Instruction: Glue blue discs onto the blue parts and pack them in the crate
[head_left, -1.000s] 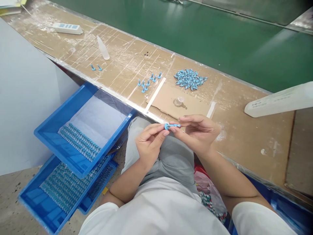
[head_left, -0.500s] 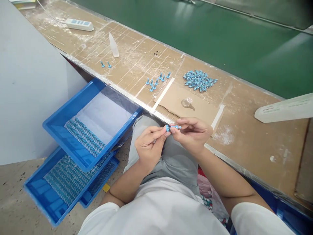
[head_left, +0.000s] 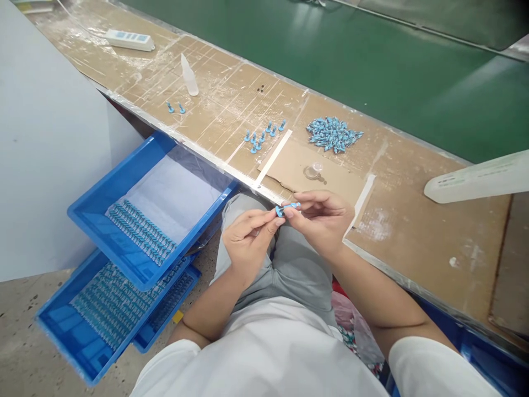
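Over my lap, just off the bench edge, both hands meet on a small blue figurine (head_left: 290, 206) with a round base. My left hand (head_left: 250, 237) pinches the base end between thumb and fingertips. My right hand (head_left: 324, 220) is closed by thumb and index finger on its other end. Beyond them a small clear cup (head_left: 316, 167) stands on a cardboard sheet (head_left: 285, 165). A heap of small blue pieces (head_left: 334, 134) lies behind it. Several blue figurines (head_left: 262, 139) stand upright to the left of the white tape strip.
Two more blue figurines (head_left: 176, 108) stand farther left near a white nozzle bottle (head_left: 189, 76). A power strip (head_left: 129, 40) lies beyond. Blue trays (head_left: 103, 231) with rows of pieces sit below at left. A large translucent bottle (head_left: 475, 179) lies at right. A green surface (head_left: 330, 66) runs behind the bench.
The view shifted right, then slightly back. Both hands keep hold of the figurine, which now tilts a little, its right end higher. The things on the bench stay where they were.
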Tool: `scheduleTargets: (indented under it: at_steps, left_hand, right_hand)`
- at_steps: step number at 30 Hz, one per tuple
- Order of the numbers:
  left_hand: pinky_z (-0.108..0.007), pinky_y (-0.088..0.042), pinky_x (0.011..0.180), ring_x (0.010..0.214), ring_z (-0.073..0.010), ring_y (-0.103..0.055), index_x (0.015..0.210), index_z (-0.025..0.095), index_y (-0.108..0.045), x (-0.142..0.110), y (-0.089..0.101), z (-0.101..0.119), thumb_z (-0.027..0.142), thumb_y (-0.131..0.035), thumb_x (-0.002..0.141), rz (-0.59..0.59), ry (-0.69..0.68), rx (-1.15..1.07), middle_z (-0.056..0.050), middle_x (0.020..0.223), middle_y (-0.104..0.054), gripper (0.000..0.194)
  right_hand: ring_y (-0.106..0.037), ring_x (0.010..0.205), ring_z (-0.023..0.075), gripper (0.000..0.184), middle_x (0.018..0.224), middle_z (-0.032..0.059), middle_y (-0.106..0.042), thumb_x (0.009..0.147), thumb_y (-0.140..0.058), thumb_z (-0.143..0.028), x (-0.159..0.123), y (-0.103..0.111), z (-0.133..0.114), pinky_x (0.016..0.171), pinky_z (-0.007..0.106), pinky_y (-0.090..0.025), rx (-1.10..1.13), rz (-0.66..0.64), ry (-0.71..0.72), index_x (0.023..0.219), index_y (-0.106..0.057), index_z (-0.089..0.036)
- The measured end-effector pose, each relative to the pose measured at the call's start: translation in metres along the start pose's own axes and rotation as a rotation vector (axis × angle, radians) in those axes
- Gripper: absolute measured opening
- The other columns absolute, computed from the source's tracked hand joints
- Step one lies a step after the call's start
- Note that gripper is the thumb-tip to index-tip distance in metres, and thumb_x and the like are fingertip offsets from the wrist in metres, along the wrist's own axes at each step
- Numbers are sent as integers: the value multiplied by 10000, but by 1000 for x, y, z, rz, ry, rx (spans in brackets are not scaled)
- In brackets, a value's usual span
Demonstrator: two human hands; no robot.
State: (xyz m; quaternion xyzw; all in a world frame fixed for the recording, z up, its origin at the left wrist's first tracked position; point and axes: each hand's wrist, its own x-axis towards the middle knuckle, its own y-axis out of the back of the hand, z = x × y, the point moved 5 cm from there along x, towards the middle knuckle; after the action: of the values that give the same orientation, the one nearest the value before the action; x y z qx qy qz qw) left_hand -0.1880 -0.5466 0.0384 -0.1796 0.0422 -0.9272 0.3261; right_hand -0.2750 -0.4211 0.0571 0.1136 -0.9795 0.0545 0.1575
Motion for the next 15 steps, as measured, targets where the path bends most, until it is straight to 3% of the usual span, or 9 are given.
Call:
scheduleTargets:
  at_steps: [4, 15]
  left_hand:
    - [-236, -566, 658, 725, -121, -685, 869, 246, -796, 2, -1, -4, 178, -821, 695, 31, 38, -52, -17, 808, -755, 189]
    - [-298, -611, 742, 809, -162, -714, 959, 227, -789, -3, -2, -8, 235, -807, 724, -34, 146, -155, -49, 912, -755, 236]
  right_hand:
    - [-724, 630, 192, 342, 649, 7, -722, 623, -880, -412, -1, 0, 6, 677, 322, -631, 9, -3, -106, 866, -710, -240]
    - [-741, 712, 193, 271, 745, 20, -750, 683, -854, -317, -2, 6, 0, 708, 306, -632, -62, -41, -51, 907, -722, -240]
